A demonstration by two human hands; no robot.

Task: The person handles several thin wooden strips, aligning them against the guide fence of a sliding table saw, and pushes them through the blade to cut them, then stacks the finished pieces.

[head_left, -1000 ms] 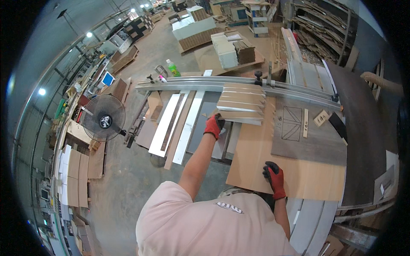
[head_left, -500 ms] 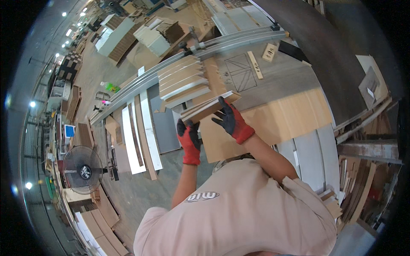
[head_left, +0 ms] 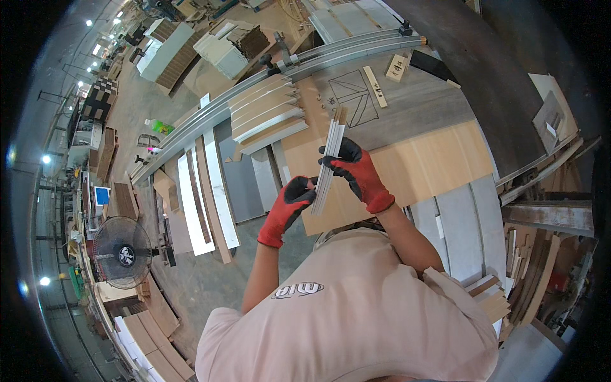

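Observation:
A small bundle of thin boards (head_left: pixel 329 164), with white and brown edges, is tilted up on end between my hands, above the worktable. My right hand (head_left: pixel 358 172), in a red and black glove, is closed around its right side near the middle. At its lower left side, my left hand (head_left: pixel 287 209), gloved the same way, is closed with fingers and thumb on the boards. Just beyond lies a row of stacked brown boards with white edges and angled ends (head_left: pixel 264 108). The palm side of my right hand is partly hidden by the bundle.
A metal rail with a clamp (head_left: pixel 286 60) runs along the table's far edge. Pale wood panel (head_left: pixel 433 162) lies under and right of my hands. Small labelled wood blocks (head_left: pixel 396 67) sit at the far right. Long strips (head_left: pixel 213 184) stand left; a fan (head_left: pixel 123 253) is farther left.
The bundle has turned from lying nearly crosswise to standing steeply, its edges toward me. My right hand has shifted from its far end to its side, and its fingers have closed round it.

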